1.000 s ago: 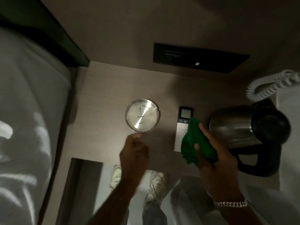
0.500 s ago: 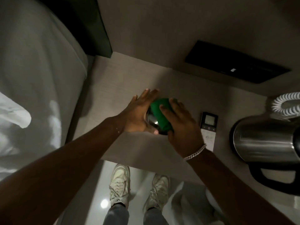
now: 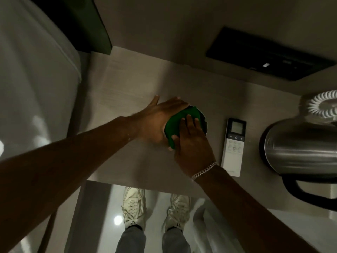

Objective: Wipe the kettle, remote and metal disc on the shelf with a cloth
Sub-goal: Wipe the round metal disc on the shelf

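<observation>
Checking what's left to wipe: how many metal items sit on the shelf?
2: the metal disc, mostly covered by the green cloth, and the kettle at the far right. More may be hidden.

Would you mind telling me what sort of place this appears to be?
Probably a hotel room: white bedding beside a pale wooden shelf, a stainless steel kettle, a white screen-topped remote and a coiled white telephone cord.
</observation>
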